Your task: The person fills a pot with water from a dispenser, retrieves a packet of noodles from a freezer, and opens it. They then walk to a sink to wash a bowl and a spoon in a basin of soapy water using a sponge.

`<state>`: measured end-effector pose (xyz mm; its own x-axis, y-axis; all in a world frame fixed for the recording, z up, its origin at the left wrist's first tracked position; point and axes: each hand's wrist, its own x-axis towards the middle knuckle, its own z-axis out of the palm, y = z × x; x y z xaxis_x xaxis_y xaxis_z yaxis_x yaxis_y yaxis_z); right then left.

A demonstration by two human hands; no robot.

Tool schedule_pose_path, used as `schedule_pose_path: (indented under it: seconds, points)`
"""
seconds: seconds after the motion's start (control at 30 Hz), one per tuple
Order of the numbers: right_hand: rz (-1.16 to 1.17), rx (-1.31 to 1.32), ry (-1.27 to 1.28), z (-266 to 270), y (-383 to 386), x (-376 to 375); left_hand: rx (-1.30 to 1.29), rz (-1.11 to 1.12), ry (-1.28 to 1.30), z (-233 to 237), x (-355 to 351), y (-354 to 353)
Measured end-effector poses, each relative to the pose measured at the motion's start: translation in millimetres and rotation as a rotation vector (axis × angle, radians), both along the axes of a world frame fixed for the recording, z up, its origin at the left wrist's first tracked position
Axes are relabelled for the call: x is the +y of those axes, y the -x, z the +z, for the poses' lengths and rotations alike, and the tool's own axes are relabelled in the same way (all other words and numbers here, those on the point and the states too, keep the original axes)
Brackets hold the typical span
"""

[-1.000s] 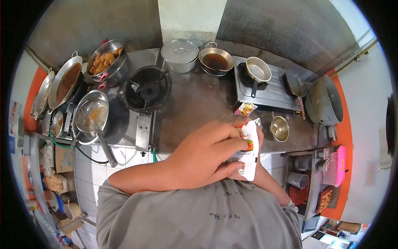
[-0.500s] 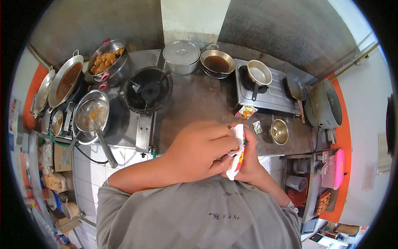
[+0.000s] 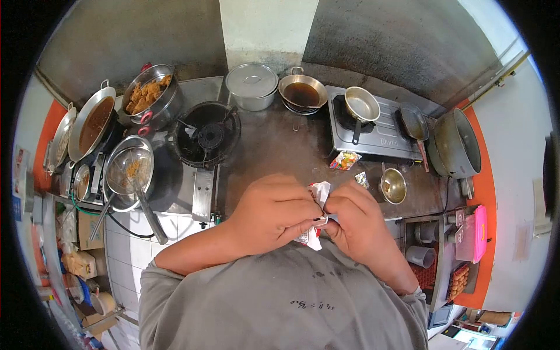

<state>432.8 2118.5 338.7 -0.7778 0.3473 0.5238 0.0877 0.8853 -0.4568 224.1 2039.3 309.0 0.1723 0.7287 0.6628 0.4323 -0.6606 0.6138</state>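
A person in a grey shirt [image 3: 286, 303] stands before me, both hands pinching one crumpled white-and-red packet [image 3: 313, 239] close to the chest, about level with the front edge of a dark counter [image 3: 274, 140]. The left hand [image 3: 274, 213] and right hand [image 3: 357, 220] each have fingers and thumb drawn narrow on it, nearly meeting. Beyond them, counter top stretches as room to move, bordered by one black burner [image 3: 207, 135] at left and one silver stove [image 3: 385, 137] bearing two pans [image 3: 363, 104] at right. Nearer the right hand lie one colourful pouch [image 3: 345, 160], one small sachet [image 3: 361, 179] and one metal bowl [image 3: 397, 192].
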Motion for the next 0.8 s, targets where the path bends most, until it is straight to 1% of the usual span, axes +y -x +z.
schedule_pose_path:
  seconds: [0.07,0.17,0.23,0.37,0.43,0.47,0.5,0.53,0.57,0.63,0.73,0.77,0.8]
  points:
    - [0.012,-0.012,0.048,0,0,-1,0.018,0.003,0.001,1,-1,2]
    - [0.013,0.021,0.051,-3,3,-3,0.047,0.016,-0.020,5,0,6]
    - [0.026,0.011,0.041,1,2,-4,0.133,0.000,-0.042,9,1,12]
    - [0.042,-0.010,0.062,4,-2,-5,0.119,-0.044,-0.004,12,1,19]
    - [0.051,0.007,0.079,2,-4,-3,0.038,-0.064,-0.005,7,3,19]
    - [0.059,0.022,0.097,1,-6,-2,0.038,-0.065,-0.004,3,2,24]
    - [0.057,0.023,0.098,-2,-10,-1,-0.066,-0.045,0.043,-2,1,32]
    - [0.010,0.082,0.115,-5,-14,0,-0.169,-0.026,0.090,-4,0,38]
    - [-0.037,0.141,0.133,-8,-17,1,-0.167,-0.028,0.090,-5,0,39]
    - [-0.042,0.185,0.158,-13,-18,0,-0.291,-0.038,0.131,-6,-2,39]
    - [-0.040,0.242,0.180,-17,-14,0,-0.237,-0.062,0.166,5,1,29]
    - [-0.035,0.256,0.176,-17,-11,1,-0.229,-0.112,0.108,14,3,27]
    - [-0.035,0.257,0.176,-16,-10,3,-0.228,-0.111,0.108,15,4,28]
